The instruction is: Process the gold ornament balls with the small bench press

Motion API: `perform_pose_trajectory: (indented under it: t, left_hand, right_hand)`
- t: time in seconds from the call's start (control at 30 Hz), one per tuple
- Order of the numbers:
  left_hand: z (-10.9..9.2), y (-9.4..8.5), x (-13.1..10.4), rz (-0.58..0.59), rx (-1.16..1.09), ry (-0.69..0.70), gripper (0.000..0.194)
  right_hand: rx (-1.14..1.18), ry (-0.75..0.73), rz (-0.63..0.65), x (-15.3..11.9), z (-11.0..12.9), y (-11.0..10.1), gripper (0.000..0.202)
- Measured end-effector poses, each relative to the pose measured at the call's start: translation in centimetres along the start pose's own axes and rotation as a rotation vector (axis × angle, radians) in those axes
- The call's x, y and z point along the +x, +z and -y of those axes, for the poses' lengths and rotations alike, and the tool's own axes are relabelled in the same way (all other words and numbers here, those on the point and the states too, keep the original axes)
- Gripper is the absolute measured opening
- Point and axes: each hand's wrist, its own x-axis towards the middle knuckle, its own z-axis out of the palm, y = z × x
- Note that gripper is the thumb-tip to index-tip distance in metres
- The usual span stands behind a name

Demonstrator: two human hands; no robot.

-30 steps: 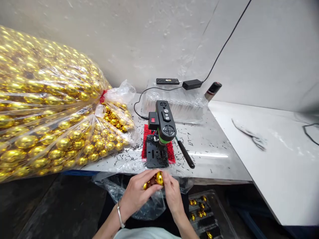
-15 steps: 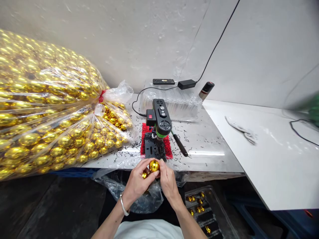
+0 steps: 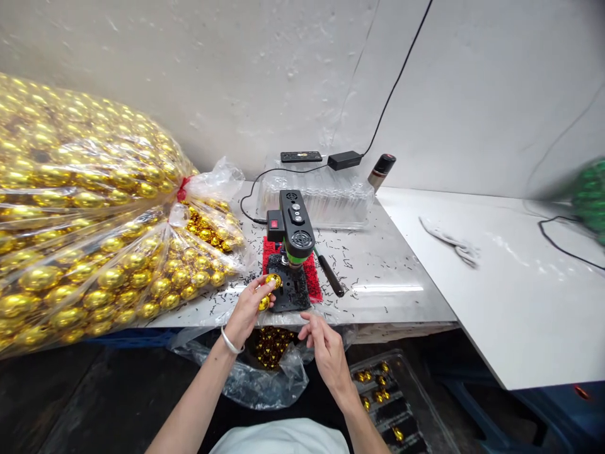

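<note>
Two gold balls [image 3: 273,281] are held in my left hand [image 3: 248,309], one at the fingertips and one lower against the fingers, over the left edge of the black base plate [image 3: 289,291]. My right hand [image 3: 326,347] is apart from it, fingers loosely bent and spread, holding nothing, near the table's front edge. Behind the plate stands a small black and green drill press [image 3: 299,224] with a black-gripped lever [image 3: 331,276], on a red mat [image 3: 312,280]. Below the hands, an open clear bag [image 3: 269,388] holds many gold balls.
A huge clear bag of gold balls [image 3: 94,252] fills the left. Behind the press are a clear plastic box [image 3: 321,198], a power adapter [image 3: 344,160] and a spray can [image 3: 382,172]. A glove [image 3: 449,243] lies right; a tray [image 3: 401,410] with balls sits below.
My hands have parted. My left hand has carried the balls forward and left to the base plate, while my right hand has let go and opened. The view has shifted slightly.
</note>
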Motion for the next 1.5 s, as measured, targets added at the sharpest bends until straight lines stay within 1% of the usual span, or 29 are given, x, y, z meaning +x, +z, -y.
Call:
perform_pose_trajectory:
  t: [0.07,0.2,0.33,0.4,0.53,0.57,0.67,0.8,0.87,0.93,1.0,1.07,1.1,1.17,1.2,1.27,1.3,1.33,1.4,1.5]
  left_hand:
    - [0.1,0.3,0.9,-0.016,0.035,-0.002,0.054]
    - [0.5,1.1,2.0,-0.045,0.184,0.032,0.055]
    - [0.9,1.2,2.7,-0.010,0.389,0.084,0.054]
    - [0.9,1.2,3.0,-0.002,0.517,0.123,0.051]
    - [0.4,1.3,3.0,-0.063,0.828,0.302,0.037]
    - [0.3,1.4,2.9,-0.065,0.899,0.327,0.036]
    - [-0.1,1.5,2.5,-0.037,1.039,0.353,0.037]
    - [0.2,1.5,2.0,-0.020,1.098,0.388,0.035]
    - [0.4,1.6,2.0,-0.036,1.132,0.400,0.036]
    - [0.6,1.8,2.0,-0.055,1.173,0.405,0.037]
    - [0.6,2.0,2.1,-0.063,1.206,0.403,0.037]
    - [0.6,2.0,2.3,-0.056,1.226,0.406,0.039]
    - [0.6,2.0,2.4,-0.051,1.230,0.411,0.039]
    - [0.7,2.0,2.4,-0.045,1.232,0.420,0.040]
    - [0.7,2.0,2.4,-0.045,1.230,0.425,0.039]
    - [0.7,1.9,2.3,-0.044,1.228,0.431,0.039]
    - [0.7,2.0,2.2,-0.044,1.227,0.430,0.038]
    - [0.8,2.0,2.2,-0.048,1.224,0.427,0.038]
    - [0.9,2.0,2.1,-0.058,1.214,0.425,0.038]
    - [1.0,2.0,2.2,-0.068,1.198,0.438,0.038]
  right_hand:
    - [-0.005,0.028,0.007,-0.6,-0.5,-0.1,0.050]
    - [0.003,0.070,0.033,-1.7,-1.4,0.1,0.051]
    - [0.000,0.075,0.062,-2.4,-1.7,0.4,0.049]
    - [-0.004,0.072,0.074,-2.6,-1.8,0.4,0.048]
    - [-0.006,0.069,0.089,-2.6,-2.1,0.2,0.046]
    - [-0.006,0.066,0.083,-2.6,-2.2,0.1,0.045]
    - [-0.015,0.048,0.054,-2.3,-2.2,-0.3,0.043]
    - [-0.061,-0.015,0.042,-1.4,-1.5,-1.1,0.039]
    - [-0.103,-0.074,0.012,-0.7,-0.9,-1.9,0.036]
    - [-0.165,-0.181,-0.072,0.4,0.0,-2.9,0.031]
    - [-0.241,-0.377,-0.235,1.7,1.2,-4.0,0.027]
    - [-0.294,-0.603,-0.400,3.1,2.7,-5.0,0.040]
    - [-0.302,-0.704,-0.430,3.8,3.5,-5.3,0.046]
    - [-0.337,-0.874,-0.368,5.2,5.2,-5.6,0.052]
    - [-0.348,-0.922,-0.324,5.8,5.9,-5.4,0.049]
    - [-0.339,-0.984,-0.234,6.8,6.8,-4.8,0.029]
    - [-0.324,-0.989,-0.211,7.2,6.9,-4.3,0.019]
    - [-0.301,-0.989,-0.214,7.5,6.8,-3.8,0.014]
    - [-0.290,-0.975,-0.225,7.9,6.0,-2.8,0.023]
    - [-0.321,-0.986,-0.238,8.2,3.8,-1.7,0.033]
